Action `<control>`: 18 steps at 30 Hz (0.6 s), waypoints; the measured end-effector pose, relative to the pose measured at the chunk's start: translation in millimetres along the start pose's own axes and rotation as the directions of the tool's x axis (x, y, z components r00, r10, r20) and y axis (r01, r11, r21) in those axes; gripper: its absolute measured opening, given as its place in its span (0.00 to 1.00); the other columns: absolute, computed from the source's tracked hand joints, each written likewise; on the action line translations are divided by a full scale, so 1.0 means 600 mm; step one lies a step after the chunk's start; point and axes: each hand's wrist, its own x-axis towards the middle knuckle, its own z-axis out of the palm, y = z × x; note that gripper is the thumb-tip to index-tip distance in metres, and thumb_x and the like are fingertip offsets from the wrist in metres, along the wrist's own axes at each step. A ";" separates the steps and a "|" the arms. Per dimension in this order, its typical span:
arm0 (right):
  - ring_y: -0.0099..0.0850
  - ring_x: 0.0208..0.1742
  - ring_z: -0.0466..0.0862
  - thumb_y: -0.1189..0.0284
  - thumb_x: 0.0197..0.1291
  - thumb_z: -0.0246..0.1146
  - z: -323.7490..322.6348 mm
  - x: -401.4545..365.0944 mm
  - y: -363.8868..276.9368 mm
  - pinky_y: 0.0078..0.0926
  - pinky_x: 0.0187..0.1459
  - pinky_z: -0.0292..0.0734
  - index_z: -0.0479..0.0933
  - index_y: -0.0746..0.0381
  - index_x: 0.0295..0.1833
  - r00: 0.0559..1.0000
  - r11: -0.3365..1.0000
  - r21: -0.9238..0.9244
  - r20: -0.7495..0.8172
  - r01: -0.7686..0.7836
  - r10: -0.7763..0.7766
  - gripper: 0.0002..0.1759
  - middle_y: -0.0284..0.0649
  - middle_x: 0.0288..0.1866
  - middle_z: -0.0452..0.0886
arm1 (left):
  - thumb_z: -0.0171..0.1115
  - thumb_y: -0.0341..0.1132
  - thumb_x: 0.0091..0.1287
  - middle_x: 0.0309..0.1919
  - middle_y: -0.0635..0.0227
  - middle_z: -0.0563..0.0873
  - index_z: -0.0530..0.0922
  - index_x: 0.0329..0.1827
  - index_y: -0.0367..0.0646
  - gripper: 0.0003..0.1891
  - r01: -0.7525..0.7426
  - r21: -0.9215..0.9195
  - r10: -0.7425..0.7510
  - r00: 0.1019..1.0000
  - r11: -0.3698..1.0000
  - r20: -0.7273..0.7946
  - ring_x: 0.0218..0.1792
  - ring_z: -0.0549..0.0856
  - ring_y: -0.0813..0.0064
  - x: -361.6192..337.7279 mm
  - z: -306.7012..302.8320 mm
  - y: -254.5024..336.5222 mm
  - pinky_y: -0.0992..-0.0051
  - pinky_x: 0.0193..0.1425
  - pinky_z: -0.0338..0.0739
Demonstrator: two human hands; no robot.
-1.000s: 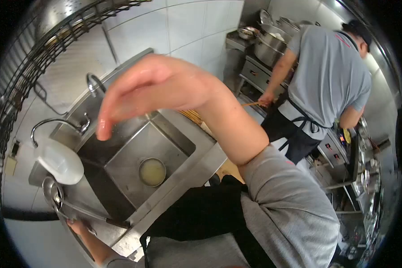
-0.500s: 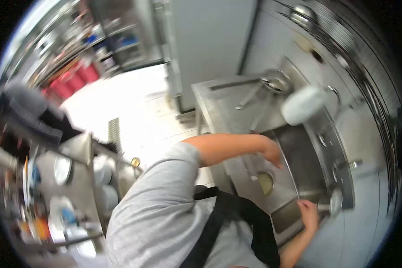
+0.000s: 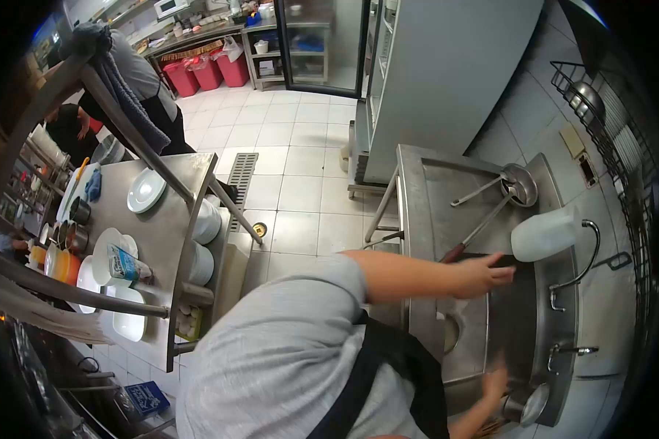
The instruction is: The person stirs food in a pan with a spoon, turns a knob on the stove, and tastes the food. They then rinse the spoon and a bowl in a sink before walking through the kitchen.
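My left hand hovers over the stainless sink with fingers spread, holding nothing. Under and beyond it lies the dark sink basin. My right hand is smeared by motion over the near part of the sink, so its fingers do not show clearly. Close beside that hand stands a metal pot. A ladle with a wooden handle rests on the steel drainboard, its end near my left hand. On the sink's far side is a translucent white plastic jug.
Two taps line the sink's wall side, and a black wire rack hangs above. A round hole opens in the steel. Behind me, a steel table carries plates and bowls. A co-worker stands beyond it.
The view has swung and sharpened. My left hand has lifted from its downward droop, and its fingers have spread. My right hand has moved from the basin edge and now blurs near the pot.
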 end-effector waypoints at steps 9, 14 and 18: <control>0.22 0.37 0.73 0.68 0.66 0.59 -0.028 0.136 -0.136 0.18 0.40 0.71 0.79 0.67 0.46 0.954 0.837 0.544 -0.280 0.064 0.109 0.13 0.38 0.45 0.80 | 0.64 0.36 0.56 0.71 0.58 0.61 0.83 0.47 0.50 0.15 0.794 -0.176 -0.703 0.600 0.582 0.382 0.68 0.63 0.43 -0.632 0.129 -0.189 0.56 0.64 0.70; 0.35 0.60 0.73 0.71 0.61 0.57 -0.034 0.287 -0.652 0.34 0.64 0.63 0.58 0.64 0.71 0.898 0.258 0.909 -0.213 0.326 -0.385 0.33 0.46 0.65 0.69 | 0.68 0.49 0.54 0.77 0.58 0.37 0.50 0.75 0.74 0.46 0.977 -0.029 -0.678 0.167 0.211 0.716 0.74 0.43 0.39 -0.832 0.173 -0.252 0.35 0.65 0.59; 0.32 0.60 0.74 0.65 0.64 0.59 0.155 0.417 -0.888 0.32 0.64 0.63 0.61 0.61 0.71 0.625 0.158 0.983 0.179 -0.089 -0.760 0.31 0.43 0.62 0.74 | 0.60 0.63 0.57 0.76 0.55 0.40 0.48 0.75 0.72 0.44 0.960 -0.152 -0.741 -0.074 -0.233 0.667 0.74 0.43 0.40 -0.914 0.158 -0.331 0.37 0.70 0.50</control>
